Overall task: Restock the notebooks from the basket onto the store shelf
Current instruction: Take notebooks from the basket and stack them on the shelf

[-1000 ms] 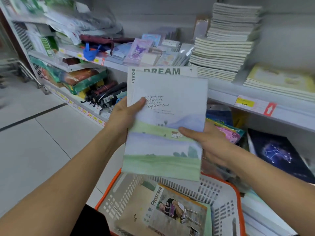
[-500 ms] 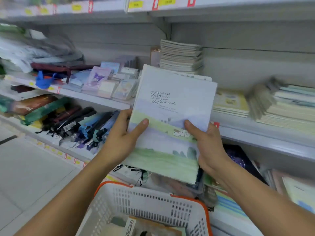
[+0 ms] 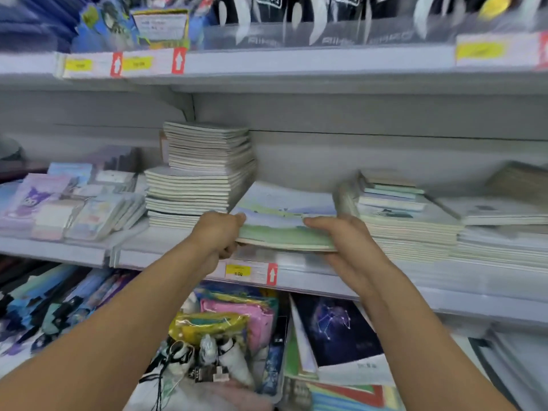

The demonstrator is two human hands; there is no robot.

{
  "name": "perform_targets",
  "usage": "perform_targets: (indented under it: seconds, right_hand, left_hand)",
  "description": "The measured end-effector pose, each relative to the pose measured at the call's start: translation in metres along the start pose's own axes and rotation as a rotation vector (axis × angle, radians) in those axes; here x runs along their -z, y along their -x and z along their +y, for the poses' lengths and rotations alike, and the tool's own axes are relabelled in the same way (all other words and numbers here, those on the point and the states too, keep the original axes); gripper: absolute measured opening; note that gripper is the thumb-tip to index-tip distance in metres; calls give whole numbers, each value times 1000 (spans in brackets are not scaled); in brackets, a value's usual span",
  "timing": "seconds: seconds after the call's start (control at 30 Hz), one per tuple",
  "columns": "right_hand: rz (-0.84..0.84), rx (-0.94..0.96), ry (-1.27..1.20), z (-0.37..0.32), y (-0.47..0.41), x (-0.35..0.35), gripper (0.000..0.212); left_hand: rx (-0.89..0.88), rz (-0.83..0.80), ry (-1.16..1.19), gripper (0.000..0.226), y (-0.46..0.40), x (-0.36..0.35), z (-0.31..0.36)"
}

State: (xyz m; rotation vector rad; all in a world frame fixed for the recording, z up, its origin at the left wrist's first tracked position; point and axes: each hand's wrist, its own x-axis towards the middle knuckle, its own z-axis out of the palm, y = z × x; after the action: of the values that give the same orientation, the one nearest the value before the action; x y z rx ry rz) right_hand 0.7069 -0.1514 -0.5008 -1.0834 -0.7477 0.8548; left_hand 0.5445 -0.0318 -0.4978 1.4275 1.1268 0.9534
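Notebooks (image 3: 284, 223): a thin batch with a pale landscape cover, lying nearly flat, front edge at the lip of the middle shelf (image 3: 326, 280); we cannot tell whether the far edge rests on the board yet.
Slot: the batch sits in the gap between the tall stack (image 3: 201, 173) on the left and the lower stack (image 3: 409, 223) on the right, close to both.
Left hand (image 3: 218, 235): clamped on the near-left corner, thumb on the cover, fingers curled under.
Right hand (image 3: 347, 238): thumb laid across the cover at the near-right edge, fingers wrapped under the batch, so it grips too.
Handling, our judgement: light, soft-covered, bendy; likely to sag in the middle if held by one edge. Covers look smooth, so the batch may fan or slide apart.
Where to hold: we would keep both near corners pinched, thumbs on top, fingers below, and push flat.
Risk: the tall stack leans and is stepped; a nudge from the batch's left edge could shift it.
Price tag (image 3: 238, 271): on the shelf lip just below the batch.
Lower shelf: a dark star-pattern book (image 3: 338, 327) and bright pouches (image 3: 234, 318).
Basket: not in view.
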Motion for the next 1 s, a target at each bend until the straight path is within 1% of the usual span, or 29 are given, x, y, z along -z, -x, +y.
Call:
perform_targets:
  seconds: [0.07,0.13,0.2,0.23,0.27,0.3,0.37,0.47,0.5,0.57,0.63,0.67,0.73,0.77,0.87,1.0]
  right_hand:
    - [-18,3,-38,-1,-7,2,26]
    - [-23,20,7,2,-14,1,30]
    - [6,68,162,6,-19,1,32]
    - [38,104,278,7,-22,3,34]
    - [76,129,407,7,-24,5,35]
    - [111,145,530,7,-28,9,35]
    - [167,152,704,11,-35,16,36]
    - [240,155,928,16,-43,17,40]
    - [254,155,966,18,-45,17,39]
    - [277,158,1027,21,-50,15,28]
    - [316,141,1084,25,-55,14,18]
    - [338,136,1121,28,-59,13,20]
    - [385,117,1167,31,-65,11,30]
    - [405,112,1173,32,-68,11,31]
    - [442,119,1195,32,-77,12,22]
    - [458,115,1175,38,-82,13,18]
  left_hand:
    - [74,-42,30,27,-12,-6,2]
    - [67,-130,-2,27,-20,-7,4]
    - [-10,-273,-117,40,-26,-4,5]
    - [-65,-342,-191,43,-27,-4,6]
    - [-116,-380,-271,41,-28,-5,7]
    - [-157,-373,-343,38,-32,-7,5]
    - [-239,-304,-462,37,-43,-11,1]
    - [-320,-216,-680,48,-58,-17,-11]
    - [-347,-165,-732,46,-61,-19,-15]
    - [-383,-65,-728,40,-67,-24,-24]
    - [-376,4,-678,38,-73,-28,-29]
    - [-369,25,-672,38,-76,-28,-30]
    - [-367,51,-706,40,-81,-29,-32]
    - [-373,66,-728,41,-83,-29,-31]
    - [-382,109,-757,41,-85,-31,-34]
    - [-359,143,-803,41,-88,-34,-37]
